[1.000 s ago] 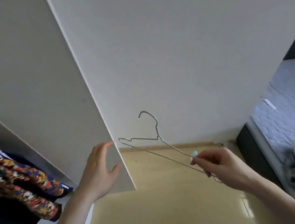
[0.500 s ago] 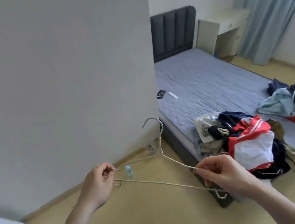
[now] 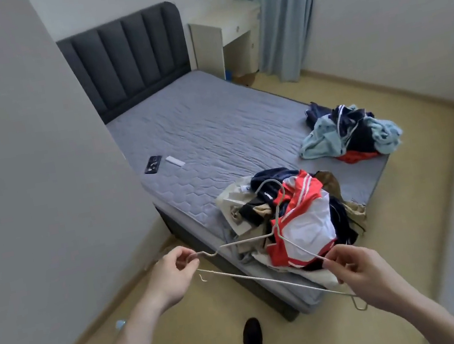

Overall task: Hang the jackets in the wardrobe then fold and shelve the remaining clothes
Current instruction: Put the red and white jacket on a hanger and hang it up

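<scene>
Now your left hand (image 3: 173, 273) and right hand (image 3: 356, 270) pinch the wire hanger (image 3: 267, 277); next, pick a jacket from the near pile (image 3: 294, 220).

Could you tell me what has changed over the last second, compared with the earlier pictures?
The left hand let go of the wardrobe door and took hold of the wire hanger at its left end. The view swung from the wardrobe to the bed. The right hand kept its pinch on the hanger's right end.
</scene>
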### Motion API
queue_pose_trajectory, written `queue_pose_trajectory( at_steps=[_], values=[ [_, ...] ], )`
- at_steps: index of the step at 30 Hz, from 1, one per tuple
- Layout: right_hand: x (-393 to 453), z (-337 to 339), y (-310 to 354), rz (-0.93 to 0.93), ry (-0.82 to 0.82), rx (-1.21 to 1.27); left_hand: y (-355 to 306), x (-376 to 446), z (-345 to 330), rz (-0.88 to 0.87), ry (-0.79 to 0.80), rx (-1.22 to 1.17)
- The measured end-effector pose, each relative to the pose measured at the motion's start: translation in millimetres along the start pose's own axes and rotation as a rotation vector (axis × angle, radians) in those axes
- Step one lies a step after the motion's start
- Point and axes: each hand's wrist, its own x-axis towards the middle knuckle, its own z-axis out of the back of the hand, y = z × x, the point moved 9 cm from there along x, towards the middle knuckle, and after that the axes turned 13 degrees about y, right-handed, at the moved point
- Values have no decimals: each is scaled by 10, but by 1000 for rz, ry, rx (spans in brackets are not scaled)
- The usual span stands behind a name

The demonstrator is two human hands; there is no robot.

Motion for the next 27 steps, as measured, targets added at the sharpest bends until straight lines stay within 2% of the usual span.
queue_pose_trajectory(
  at_steps=[7, 14, 19, 23, 27],
  values=[
    [721, 1038, -598, -182, -145, -8, -314, 1536, -657, 98, 260, 95],
    [1279, 1852, -1256, -275, -222, 76, -531, 2498, -1677, 250, 510, 187],
    [2031, 2259, -1804, -300, -135, 100, -575, 3068, -2161, 425, 433, 138],
    [2814, 2539, -2230, -282, 35, 101, -471, 3398, -2576, 593, 380, 109],
    [3546, 2668, -2575, -254, 173, 64, -330, 3780, -3053, 739, 361, -31]
  ],
)
